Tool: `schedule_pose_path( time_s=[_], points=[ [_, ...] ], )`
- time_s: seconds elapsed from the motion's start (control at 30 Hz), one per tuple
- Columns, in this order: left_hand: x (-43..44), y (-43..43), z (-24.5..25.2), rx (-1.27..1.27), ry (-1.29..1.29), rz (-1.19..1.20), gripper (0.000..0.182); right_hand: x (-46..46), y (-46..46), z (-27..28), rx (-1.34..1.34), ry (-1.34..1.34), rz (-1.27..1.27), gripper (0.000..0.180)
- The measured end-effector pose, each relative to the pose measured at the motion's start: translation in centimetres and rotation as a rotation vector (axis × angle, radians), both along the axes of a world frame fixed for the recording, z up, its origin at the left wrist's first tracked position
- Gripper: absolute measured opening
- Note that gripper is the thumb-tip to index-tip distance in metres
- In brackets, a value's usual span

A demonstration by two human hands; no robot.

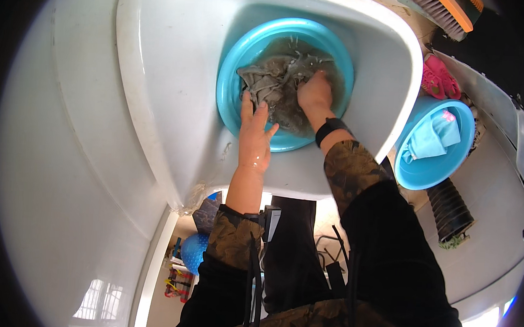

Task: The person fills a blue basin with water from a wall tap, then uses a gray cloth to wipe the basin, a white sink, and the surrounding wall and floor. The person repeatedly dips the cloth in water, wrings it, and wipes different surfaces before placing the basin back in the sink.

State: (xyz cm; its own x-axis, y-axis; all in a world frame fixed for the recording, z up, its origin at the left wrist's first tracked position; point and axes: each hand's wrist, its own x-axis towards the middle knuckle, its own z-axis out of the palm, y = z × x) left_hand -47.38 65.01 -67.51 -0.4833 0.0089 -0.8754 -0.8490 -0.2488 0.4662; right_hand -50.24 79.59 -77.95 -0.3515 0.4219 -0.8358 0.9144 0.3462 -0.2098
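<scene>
A round light-blue plastic basin [230,113] stands inside a white bathtub [178,70]. Murky brown water fills its lower part, and a soaked grey cloth [264,81] lies bunched in it. My left hand [254,132] reaches over the near left rim, fingers spread, its fingertips at the edge of the cloth; it grips nothing. My right hand [315,93] is at the right part of the basin with its fingers curled down at the wet cloth. Its fingertips are partly hidden, so a firm hold on the cloth cannot be made out.
Right of the tub, a second blue basin [467,143] holds a light-blue cloth [436,137]. Pink shoes [442,77] are above it and a black ribbed pot [450,211] is below. A brush with an orange back [452,13] is at the top right. A blue ball [193,252] is at lower left.
</scene>
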Motion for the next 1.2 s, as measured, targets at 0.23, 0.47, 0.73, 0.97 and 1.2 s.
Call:
schedule_pose_path(
  time_s=[0.23, 0.47, 0.73, 0.97, 1.2],
  points=[
    [-1.3, 0.4, -0.2, 0.19, -0.128, 0.227, 0.074, 3.1, -2.2, 10.1, -0.222, 0.617, 0.219, 0.034],
    [-1.3, 1.2, 5.1, 0.091, 0.38, -0.326, 0.049, 2.6, 1.6, 25.8, -0.785, 0.805, 0.245, 0.025],
    [-2.3, 0.6, 4.8, 0.65, -0.177, 0.39, 0.064, 4.0, -1.8, 24.6, -0.248, 0.823, 0.405, 0.041],
    [-1.1, 0.0, 2.1, 0.681, -0.067, 0.357, 0.049, 4.5, -4.4, 20.1, -0.077, 0.791, 0.362, 0.051],
    [0.4, 0.8, 1.4, 0.207, 0.074, 0.29, 0.042, 2.5, -3.7, 17.7, 0.006, 0.847, 0.313, 0.036]
  ],
)
